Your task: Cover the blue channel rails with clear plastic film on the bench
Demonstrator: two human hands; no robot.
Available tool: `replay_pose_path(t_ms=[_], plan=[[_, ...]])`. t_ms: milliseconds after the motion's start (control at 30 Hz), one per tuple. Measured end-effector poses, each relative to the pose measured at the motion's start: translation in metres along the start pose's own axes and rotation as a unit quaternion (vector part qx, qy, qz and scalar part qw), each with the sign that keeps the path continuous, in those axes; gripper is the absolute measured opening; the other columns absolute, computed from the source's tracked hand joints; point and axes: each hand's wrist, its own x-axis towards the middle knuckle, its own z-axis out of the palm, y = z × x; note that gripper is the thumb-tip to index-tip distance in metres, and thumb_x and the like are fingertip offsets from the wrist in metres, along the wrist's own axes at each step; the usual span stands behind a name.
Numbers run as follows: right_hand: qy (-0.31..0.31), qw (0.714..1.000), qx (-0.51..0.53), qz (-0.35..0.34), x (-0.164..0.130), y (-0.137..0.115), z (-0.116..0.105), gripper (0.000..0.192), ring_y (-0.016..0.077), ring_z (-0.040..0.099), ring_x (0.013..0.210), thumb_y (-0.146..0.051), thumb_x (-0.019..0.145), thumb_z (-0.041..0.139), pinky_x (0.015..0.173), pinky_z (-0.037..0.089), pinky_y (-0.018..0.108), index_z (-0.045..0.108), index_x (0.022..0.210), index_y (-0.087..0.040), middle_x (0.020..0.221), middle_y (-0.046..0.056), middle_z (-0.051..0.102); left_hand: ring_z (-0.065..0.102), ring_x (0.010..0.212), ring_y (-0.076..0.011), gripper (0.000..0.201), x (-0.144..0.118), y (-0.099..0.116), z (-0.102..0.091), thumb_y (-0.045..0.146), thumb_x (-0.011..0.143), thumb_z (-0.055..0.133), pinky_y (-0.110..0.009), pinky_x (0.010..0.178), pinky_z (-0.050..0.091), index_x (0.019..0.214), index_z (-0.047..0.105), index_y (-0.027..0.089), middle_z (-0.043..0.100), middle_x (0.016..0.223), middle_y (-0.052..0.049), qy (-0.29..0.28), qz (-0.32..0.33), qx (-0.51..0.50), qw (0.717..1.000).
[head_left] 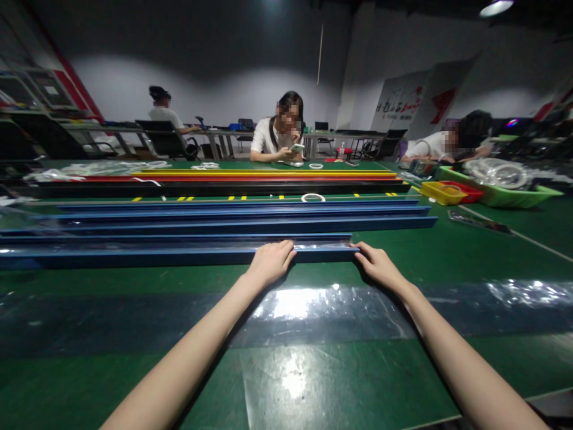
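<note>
Left hand: the left hand [271, 261] is resting palm down on the nearest long blue metal channel [134, 255], fingers together and curling over its top edge.
Right hand: the right hand [378, 264] is gripping the channel's right end, fingers curled on it.
Channel: lying crosswise on the green table [111, 382], just beyond a clear plastic sheet [322, 310].
Behind: more blue channels [242, 216] are lying parallel.
</note>
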Motion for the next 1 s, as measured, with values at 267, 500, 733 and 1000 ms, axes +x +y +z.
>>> replay_pose_path(t_ms=[267, 500, 733, 1000], plan=[[0.015, 0.999, 0.016, -0.030, 0.0012, 0.0033, 0.0019, 0.031, 0.0207, 0.058, 0.099, -0.027, 0.082, 0.041, 0.086, 0.042, 0.033, 0.057, 0.107, -0.021, 0.108, 0.007, 0.064, 0.057, 0.095, -0.0172, 0.034, -0.0005, -0.0027, 0.0022, 0.037, 0.093, 0.025, -0.027, 0.078, 0.042, 0.109, 0.051, 0.022, 0.063, 0.102, -0.005, 0.008, 0.022, -0.014, 1.000], [0.023, 0.999, 0.018, -0.038, 0.0025, 0.0076, 0.0062, 0.035, 0.0196, 0.052, 0.109, -0.025, 0.081, 0.041, 0.097, 0.037, 0.038, 0.056, 0.113, -0.022, 0.117, 0.006, 0.059, 0.054, 0.098, -0.0172, 0.034, 0.0004, -0.0002, -0.0017, 0.037, 0.093, 0.026, -0.027, 0.080, 0.042, 0.108, 0.053, 0.021, 0.062, 0.103, -0.005, 0.003, 0.008, -0.030, 1.000], [0.016, 0.999, -0.010, -0.030, 0.0027, 0.0042, 0.0051, 0.035, 0.0199, 0.052, 0.110, -0.027, 0.082, 0.040, 0.098, 0.037, 0.037, 0.056, 0.113, -0.020, 0.118, 0.008, 0.058, 0.055, 0.099, -0.0179, 0.032, 0.0019, 0.0001, -0.0041, 0.035, 0.092, 0.028, -0.028, 0.078, 0.043, 0.107, 0.053, 0.022, 0.062, 0.104, -0.005, -0.002, 0.012, -0.029, 1.000], [0.020, 0.999, -0.016, -0.038, 0.0034, 0.0051, 0.0068, 0.034, 0.0199, 0.053, 0.108, -0.029, 0.082, 0.041, 0.096, 0.038, 0.037, 0.056, 0.112, -0.021, 0.115, 0.007, 0.060, 0.057, 0.095, -0.0166, 0.030, 0.0027, 0.0030, -0.0058, 0.035, 0.090, 0.032, -0.026, 0.080, 0.043, 0.103, 0.055, 0.022, 0.064, 0.100, -0.005, -0.014, -0.009, -0.033, 0.999]])
